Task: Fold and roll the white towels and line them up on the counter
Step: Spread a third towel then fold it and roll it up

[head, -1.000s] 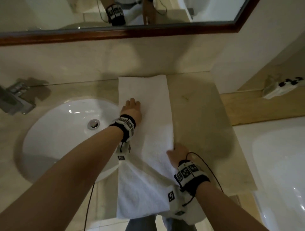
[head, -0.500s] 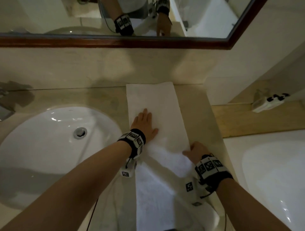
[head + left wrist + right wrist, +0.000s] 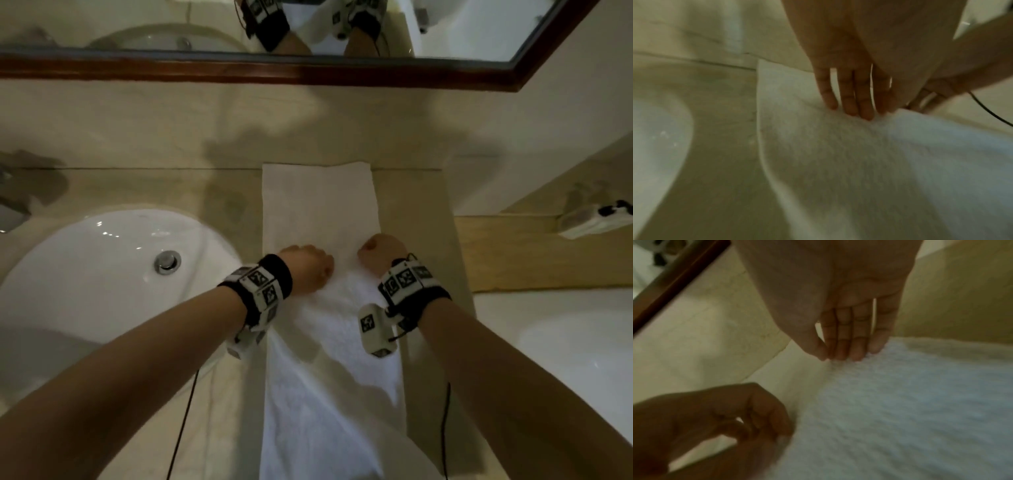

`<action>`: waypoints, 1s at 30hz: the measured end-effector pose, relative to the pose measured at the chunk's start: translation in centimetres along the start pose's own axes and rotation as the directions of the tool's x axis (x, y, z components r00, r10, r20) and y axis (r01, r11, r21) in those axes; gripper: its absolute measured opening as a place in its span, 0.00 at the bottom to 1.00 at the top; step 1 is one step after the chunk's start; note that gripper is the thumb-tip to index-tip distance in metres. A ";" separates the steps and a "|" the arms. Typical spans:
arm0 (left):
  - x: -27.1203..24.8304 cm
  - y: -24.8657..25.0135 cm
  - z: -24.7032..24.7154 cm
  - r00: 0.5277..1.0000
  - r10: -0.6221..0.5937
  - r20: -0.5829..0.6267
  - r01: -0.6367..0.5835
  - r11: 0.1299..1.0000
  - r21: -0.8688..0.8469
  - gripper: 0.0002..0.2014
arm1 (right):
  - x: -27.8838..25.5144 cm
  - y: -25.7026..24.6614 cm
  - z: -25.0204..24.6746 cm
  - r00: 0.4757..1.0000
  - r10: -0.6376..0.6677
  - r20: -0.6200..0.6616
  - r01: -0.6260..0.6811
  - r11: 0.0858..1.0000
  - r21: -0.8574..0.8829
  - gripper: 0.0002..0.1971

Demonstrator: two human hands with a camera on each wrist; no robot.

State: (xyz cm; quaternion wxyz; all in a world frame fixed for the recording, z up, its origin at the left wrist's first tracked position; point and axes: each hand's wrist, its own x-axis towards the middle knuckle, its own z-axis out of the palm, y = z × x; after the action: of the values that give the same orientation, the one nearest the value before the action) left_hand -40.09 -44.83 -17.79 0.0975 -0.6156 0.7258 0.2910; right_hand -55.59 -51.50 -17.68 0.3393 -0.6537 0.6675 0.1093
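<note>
Both hands have drawn together, left hand [image 3: 310,263] and right hand [image 3: 378,255] fingertips pinching the towel [image 3: 322,212] fold.

Nubby white cloth towel [image 3: 318,205], glossy sink [image 3: 85,274], wooden mirror frame [image 3: 376,77]

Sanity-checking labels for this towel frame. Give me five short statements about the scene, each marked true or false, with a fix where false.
1. The white towel lies as a long strip on the counter, running from the back wall toward the person. True.
2. Both hands are on the towel, side by side. True: left hand and right hand sit at its middle.
3. The towel is already rolled up. False: it lies flat, with its near end hanging over the counter's front edge.
4. The towel lies inside the sink. False: it lies on the counter to the right of the sink.
5. A mirror with a dark wooden frame hangs above the counter. True.
</note>
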 end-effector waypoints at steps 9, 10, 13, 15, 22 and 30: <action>-1.9 5.2 0.1 0.976 0.152 0.156 -0.182 0.962 0.202 0.15 | -6.7 4.7 2.0 0.999 0.019 0.040 -0.029 0.961 0.275 0.11; -2.5 6.0 0.4 0.957 0.192 0.216 -0.232 0.956 0.180 0.16 | -8.1 6.1 2.7 0.996 0.035 0.086 -0.061 0.945 0.322 0.10; -5.0 8.1 1.5 0.889 0.223 0.400 -0.306 0.939 0.157 0.24 | -12.5 9.8 5.0 0.993 0.029 0.115 -0.071 0.921 0.382 0.11; -6.6 9.0 2.8 0.840 0.241 0.487 -0.368 0.911 0.185 0.26 | -15.7 11.5 6.6 0.994 0.036 0.101 -0.070 0.929 0.364 0.14; -10.2 8.7 6.9 0.817 0.363 0.449 -0.559 0.690 0.459 0.17 | -25.2 15.3 12.1 0.990 0.090 0.105 -0.093 0.995 0.026 0.22; -12.4 9.8 7.5 0.862 0.325 0.390 -0.484 0.756 0.441 0.30 | -31.2 16.9 16.2 0.951 0.306 0.056 -0.310 0.946 0.098 0.16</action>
State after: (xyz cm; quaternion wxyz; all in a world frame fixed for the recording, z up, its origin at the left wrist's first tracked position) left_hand -48.24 -29.65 -14.71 0.3006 -0.3419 0.8714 0.1827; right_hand -69.17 -15.00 -16.25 0.3655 -0.5203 0.7593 0.1384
